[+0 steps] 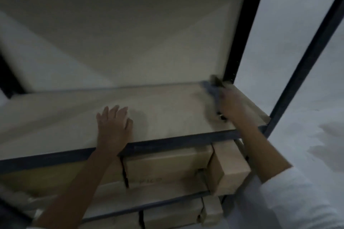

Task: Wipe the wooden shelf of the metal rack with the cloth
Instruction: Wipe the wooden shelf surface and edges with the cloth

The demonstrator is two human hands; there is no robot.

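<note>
The pale wooden shelf (pixel 74 117) lies inside a dark metal rack (pixel 186 140), seen from above in dim, blurred light. My left hand (pixel 114 126) rests flat on the shelf near its front edge, fingers spread, holding nothing. My right hand (pixel 232 105) is at the shelf's far right end, pressed on a bluish-grey cloth (pixel 212 91) that reaches toward the back right corner. The hand covers part of the cloth.
A black upright post (pixel 240 33) rises at the back right corner and another (pixel 305 61) at the front right. Cardboard boxes (pixel 167 169) fill the shelves below. A pale wall stands behind the rack. A white sleeve (pixel 297 201) covers my right arm.
</note>
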